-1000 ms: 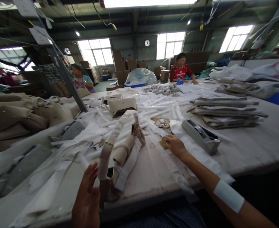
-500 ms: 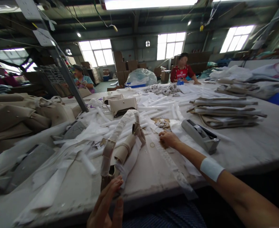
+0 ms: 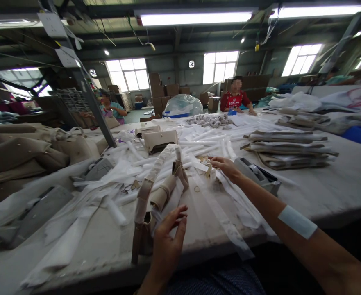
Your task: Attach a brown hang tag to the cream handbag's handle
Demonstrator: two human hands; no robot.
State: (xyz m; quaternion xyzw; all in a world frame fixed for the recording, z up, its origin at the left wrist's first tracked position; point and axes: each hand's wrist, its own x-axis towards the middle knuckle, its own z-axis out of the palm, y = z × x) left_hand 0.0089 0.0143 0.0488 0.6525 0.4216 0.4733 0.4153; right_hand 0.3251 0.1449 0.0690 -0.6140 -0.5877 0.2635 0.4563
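A beige handbag with a paper-wrapped strap stands at the near edge of the table. My left hand is raised just in front of the bag, fingers spread, holding nothing. My right hand reaches across the table and pinches a small tan paper tag above a pile of similar tags. A small ring lies on the table between the bag and my right hand. A white patch sticks to my right forearm.
A grey tape dispenser sits right of my hand. White paper strips cover the middle. Stacked flat pieces lie at right, beige bags at left, another handbag beyond. Two people work at the far end.
My right hand has lifted a tag off the table and moved farther out. My left hand rose from below the table edge to just in front of the bag.
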